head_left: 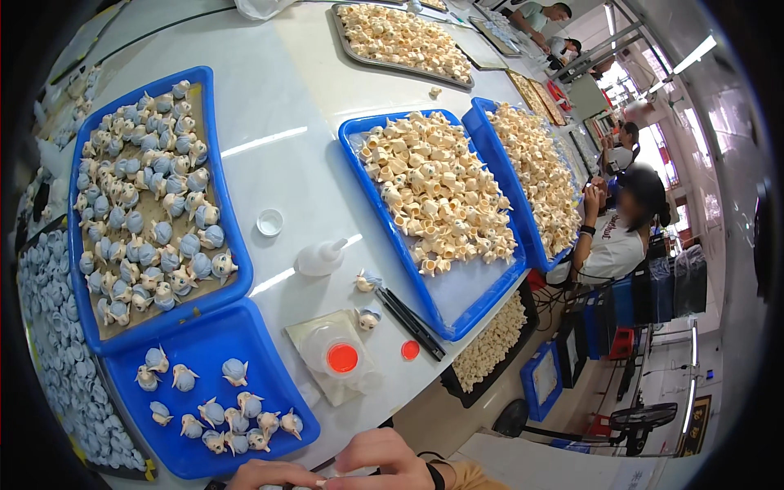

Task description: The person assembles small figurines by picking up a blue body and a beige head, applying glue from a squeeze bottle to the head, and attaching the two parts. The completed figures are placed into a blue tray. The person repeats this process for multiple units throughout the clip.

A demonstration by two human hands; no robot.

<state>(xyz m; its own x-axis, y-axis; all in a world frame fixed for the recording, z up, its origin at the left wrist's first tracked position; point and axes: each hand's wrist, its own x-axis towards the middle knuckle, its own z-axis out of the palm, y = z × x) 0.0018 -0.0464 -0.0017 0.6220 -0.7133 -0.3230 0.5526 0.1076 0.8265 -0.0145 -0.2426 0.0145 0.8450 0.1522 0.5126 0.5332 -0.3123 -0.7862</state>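
Note:
At the lower edge, my left hand [273,474] and my right hand [384,457] meet with bent fingers around something small and pale, mostly cut off by the frame. I cannot make out what it is. Just beyond them lies a blue tray [175,363] with several small doll heads [236,371] that have pale blue hair. Nearer the right hand, a clear cup of red-orange paint [342,357] stands on a folded cloth [296,333]. Two loose doll heads [369,317] lie by dark pens [412,322] and a small red-orange lid [410,349].
A fuller blue tray [208,106] of blue-haired heads stands left, beside a heap of blue hair pieces [65,327]. Two blue trays [457,327] and a metal tray [339,33] hold cream-coloured parts. A squeeze bottle [320,258] and small cup [269,222] stand mid-table. A co-worker [608,245] sits right.

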